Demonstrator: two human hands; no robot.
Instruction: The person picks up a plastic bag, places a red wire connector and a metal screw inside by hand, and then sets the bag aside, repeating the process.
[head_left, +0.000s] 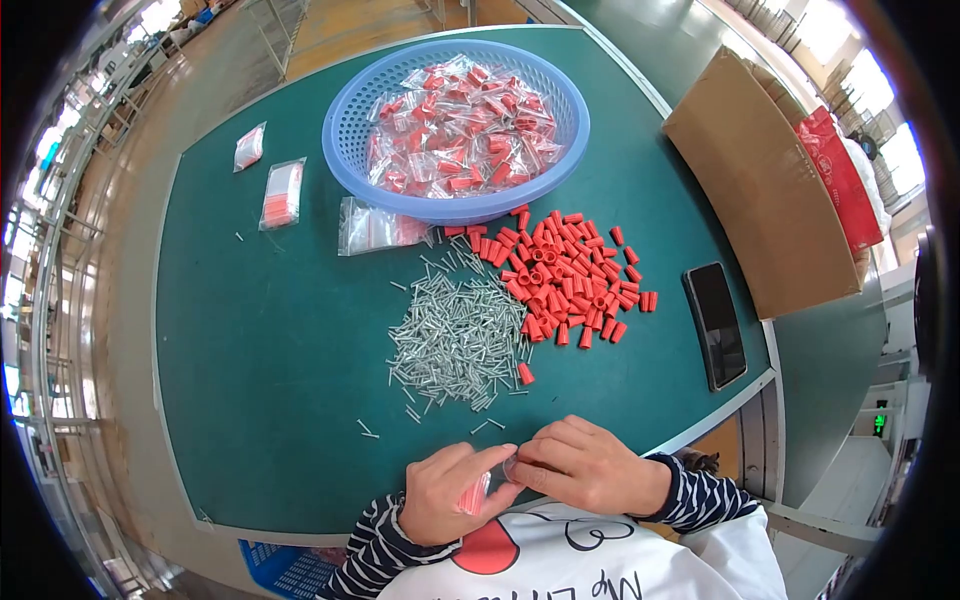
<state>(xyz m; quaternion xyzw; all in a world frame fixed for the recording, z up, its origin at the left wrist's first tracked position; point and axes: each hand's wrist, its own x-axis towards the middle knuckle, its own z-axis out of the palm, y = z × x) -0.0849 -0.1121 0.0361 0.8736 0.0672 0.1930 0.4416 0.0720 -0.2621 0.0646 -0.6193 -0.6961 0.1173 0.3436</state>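
Note:
Near the table's front edge, my left hand (440, 492) is closed around a small stack of red-striped zip bags (474, 494). My right hand (590, 468) meets it there, its thumb and fingers pinching the edge of a clear plastic bag (510, 466). Whether that bag is loose from the stack is hidden by the fingers. Just beyond both hands lies a heap of silver screws (455, 335), with a few stray ones close by. Red wire connectors (570, 270) form a pile to the right of the screws, and a single one sits at the heap's edge.
A blue perforated basket (340, 150) at the back holds many filled bags. Packs of zip bags (283, 195) lie to its left, another pack (375, 228) before it. A phone (715, 325) and a cardboard box (765, 180) stand on the right. Below the table is a blue crate (285, 568).

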